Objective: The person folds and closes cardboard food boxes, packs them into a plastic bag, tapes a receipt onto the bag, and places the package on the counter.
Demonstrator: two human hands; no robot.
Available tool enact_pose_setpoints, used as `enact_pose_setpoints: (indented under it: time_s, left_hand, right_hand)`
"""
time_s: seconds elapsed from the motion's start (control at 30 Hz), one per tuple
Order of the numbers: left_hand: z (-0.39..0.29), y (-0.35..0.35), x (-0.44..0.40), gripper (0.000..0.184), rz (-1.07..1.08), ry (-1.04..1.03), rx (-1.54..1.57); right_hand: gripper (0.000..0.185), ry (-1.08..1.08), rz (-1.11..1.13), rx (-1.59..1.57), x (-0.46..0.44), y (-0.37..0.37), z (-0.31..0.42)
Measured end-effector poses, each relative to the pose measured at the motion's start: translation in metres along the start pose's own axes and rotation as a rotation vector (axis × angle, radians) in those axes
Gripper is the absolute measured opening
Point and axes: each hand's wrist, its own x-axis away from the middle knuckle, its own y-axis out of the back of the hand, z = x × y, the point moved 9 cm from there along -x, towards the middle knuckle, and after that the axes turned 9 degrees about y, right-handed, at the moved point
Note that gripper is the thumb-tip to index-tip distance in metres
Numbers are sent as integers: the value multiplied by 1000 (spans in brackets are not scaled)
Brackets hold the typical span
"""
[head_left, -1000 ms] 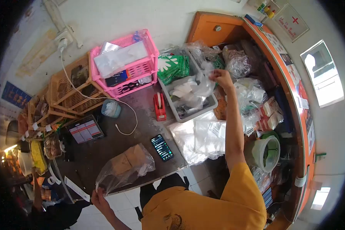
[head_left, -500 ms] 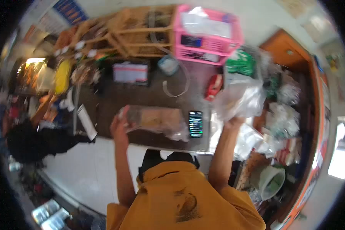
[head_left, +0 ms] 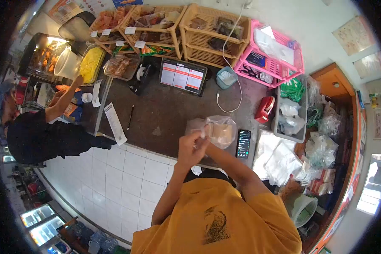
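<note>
A clear plastic bag (head_left: 230,122) with a light-brown package (head_left: 220,131) inside lies at the front of the dark counter. My left hand (head_left: 190,147) is closed in a pinch on the bag's gathered left end. Crossing in from the right, my right hand (head_left: 208,146) meets it there, its fingers closed on the same gathered plastic and partly hidden behind the left. Just right of the bag lies a phone (head_left: 244,144) with a lit screen.
On the dark counter (head_left: 156,122) stand a tablet (head_left: 182,76), a blue tub (head_left: 227,78) and a red tape dispenser (head_left: 265,109). A grey bin (head_left: 301,134) holds plastic bags. Another person (head_left: 51,131) works at the left. Tan baskets (head_left: 216,36) and a pink basket (head_left: 271,59) line the back.
My right hand has left the plastic bags at the grey bin and come to the package's bag. My left hand has moved right along with it. The view has shifted and sharpened.
</note>
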Motion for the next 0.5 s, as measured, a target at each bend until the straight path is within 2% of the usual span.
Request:
enact_pose_setpoints:
  time_s: [0.03,0.1,0.13,0.2,0.23,0.27,0.3,0.33,0.37,0.4,0.43,0.47,0.5]
  left_hand:
    - [-2,-1,0,14,31,-27,-30]
    - [7,19,-6,15,-40,136,156]
    - [14,28,-10,15,-80,215,251]
    - [22,42,-17,15,-78,237,224]
    - [26,49,-19,16,-71,250,207]
    - [28,50,-19,17,-22,239,132]
    - [32,50,-18,18,27,228,57]
    - [36,49,-16,19,77,217,-17]
    - [21,58,-15,22,52,114,-26]
    - [0,69,-14,26,24,9,-33]
    - [-13,80,-13,31,-7,-95,-42]
    - [5,90,-13,40,-12,-74,-136]
    - [35,101,-13,50,-14,-54,-232]
  right_hand:
    - [28,-125,179,60,-13,-4,-6]
    - [26,-172,320,130,-20,18,13]
    - [25,-89,282,143,-25,78,48]
    - [22,-18,402,461,6,141,48]
    - [25,45,329,634,18,191,64]
    - [40,-243,664,553,41,221,57]
    - [41,-196,641,455,43,258,75]
    - [44,-113,411,92,37,305,96]
    - [50,-187,224,-185,39,340,93]
    - [45,-204,23,-88,46,381,89]
    - [50,-154,-179,-4,61,412,74]
    - [77,-318,-459,-193,110,421,13]
    - [90,-430,-447,-155,153,391,-42]
